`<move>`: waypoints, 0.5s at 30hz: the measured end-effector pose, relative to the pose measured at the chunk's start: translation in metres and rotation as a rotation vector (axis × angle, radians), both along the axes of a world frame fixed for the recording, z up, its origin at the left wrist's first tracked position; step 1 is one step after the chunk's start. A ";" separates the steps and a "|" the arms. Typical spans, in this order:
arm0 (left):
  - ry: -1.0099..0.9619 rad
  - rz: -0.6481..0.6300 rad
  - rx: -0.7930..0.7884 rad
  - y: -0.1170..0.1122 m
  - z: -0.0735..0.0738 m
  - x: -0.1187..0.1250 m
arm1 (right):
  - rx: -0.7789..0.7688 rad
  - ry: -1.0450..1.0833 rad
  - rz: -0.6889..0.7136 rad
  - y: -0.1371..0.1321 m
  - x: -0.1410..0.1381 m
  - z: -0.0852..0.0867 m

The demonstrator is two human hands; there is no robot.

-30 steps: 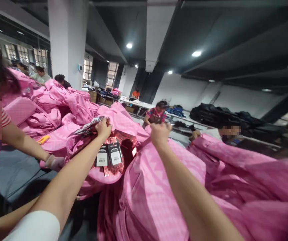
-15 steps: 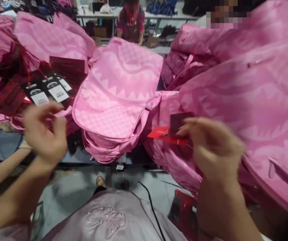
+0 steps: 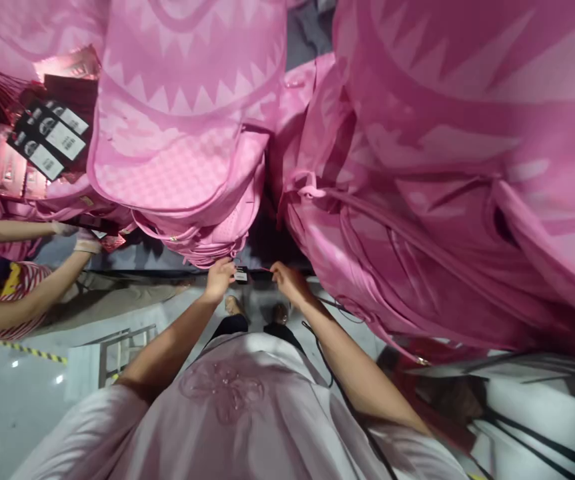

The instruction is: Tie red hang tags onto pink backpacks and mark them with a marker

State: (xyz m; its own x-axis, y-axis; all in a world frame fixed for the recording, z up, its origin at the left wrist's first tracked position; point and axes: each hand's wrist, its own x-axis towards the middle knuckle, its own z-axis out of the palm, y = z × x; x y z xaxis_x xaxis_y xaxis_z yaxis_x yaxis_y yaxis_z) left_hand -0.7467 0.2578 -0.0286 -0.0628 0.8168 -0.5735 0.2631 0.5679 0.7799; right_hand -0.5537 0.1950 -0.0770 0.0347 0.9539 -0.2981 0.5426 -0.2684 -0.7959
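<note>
A pink backpack (image 3: 167,160) with a pale zigzag tooth print lies at the table's front edge. Below its bottom hangs a small black hang tag (image 3: 241,274) with a white label. My left hand (image 3: 220,279) is pinched closed at the tag's left side, close under the backpack. To the right of the tag, my right hand (image 3: 288,280) has its fingertips pressed together at the end of a thin pinkish cord (image 3: 264,270). The cord's other end is too small to follow.
Black hang tags (image 3: 50,137) with red cords lie in a bunch at the left. Larger pink backpacks (image 3: 442,133) crowd the right side. A co-worker's gloved hands (image 3: 80,239) handle a dark tag at the left. A metal-framed stool (image 3: 122,353) stands on the floor.
The view has tipped down. Both hands have come together at the table edge below the middle backpack. The red and dark cards no longer show in my right hand.
</note>
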 end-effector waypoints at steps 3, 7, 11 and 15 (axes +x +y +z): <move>-0.053 0.084 -0.032 0.006 0.000 0.009 | 0.031 0.046 -0.034 0.008 0.000 -0.009; -0.182 0.108 -0.096 0.008 0.011 0.015 | 0.075 0.119 -0.053 0.014 -0.008 -0.015; -0.267 0.040 -0.169 0.006 0.022 0.027 | 0.146 0.138 -0.124 0.025 -0.008 -0.015; -0.308 0.043 -0.094 0.010 0.025 0.050 | 0.223 0.111 -0.253 0.045 0.000 -0.007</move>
